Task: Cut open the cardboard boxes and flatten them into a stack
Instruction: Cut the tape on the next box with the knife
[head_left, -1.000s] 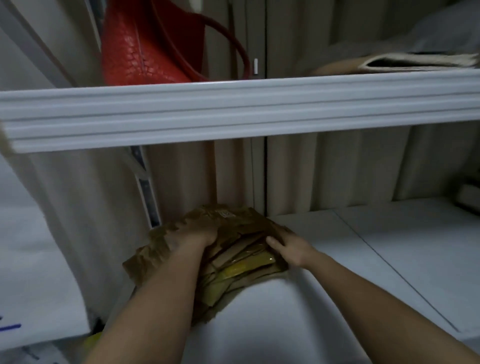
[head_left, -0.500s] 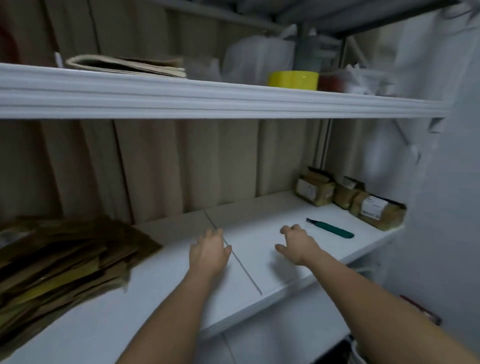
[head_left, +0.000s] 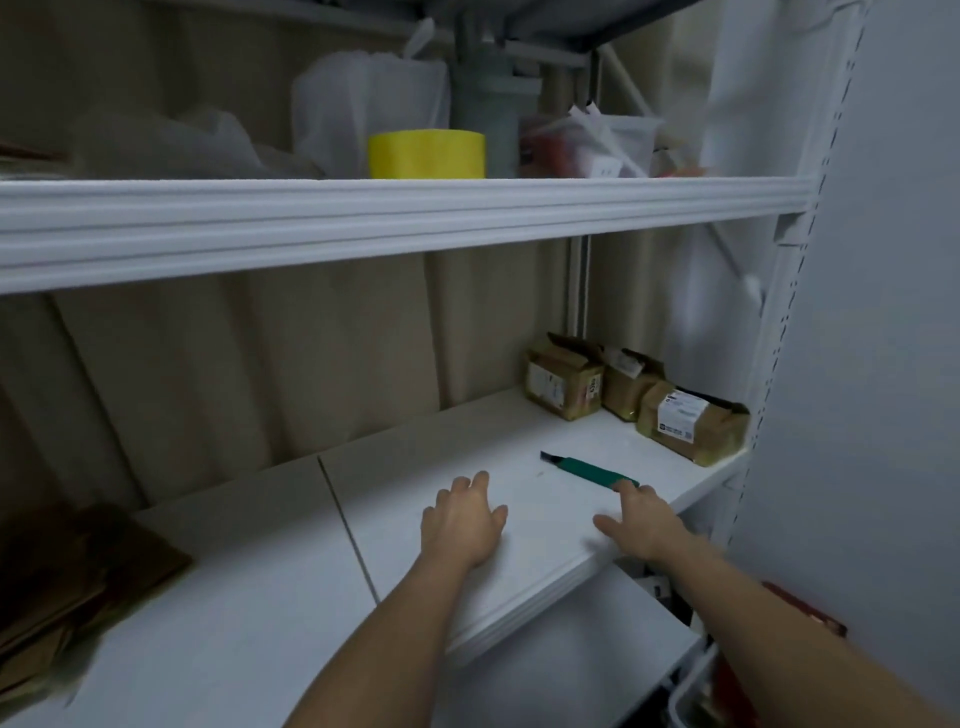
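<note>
A green-handled box cutter (head_left: 589, 471) lies on the white shelf (head_left: 291, 582), blade pointing left. My right hand (head_left: 641, 522) reaches over the shelf with its fingertips at the cutter's near end; the fingers are extended. My left hand (head_left: 462, 519) hovers open over the shelf, left of the cutter, holding nothing. Three small cardboard boxes (head_left: 563, 387) (head_left: 626, 387) (head_left: 693, 421) with white labels stand at the back right of the shelf. A stack of flattened brown cardboard (head_left: 78, 577) lies at the shelf's far left.
An upper shelf (head_left: 395, 218) juts out above, carrying a yellow tape roll (head_left: 426, 154) and plastic bags (head_left: 369, 93). A white upright post (head_left: 779, 322) and wall close off the right side. A lower shelf shows beneath the front edge.
Both hands left the flattened stack and moved right along the shelf. My right hand has reached the cutter's handle end; the view has swung right toward the boxes.
</note>
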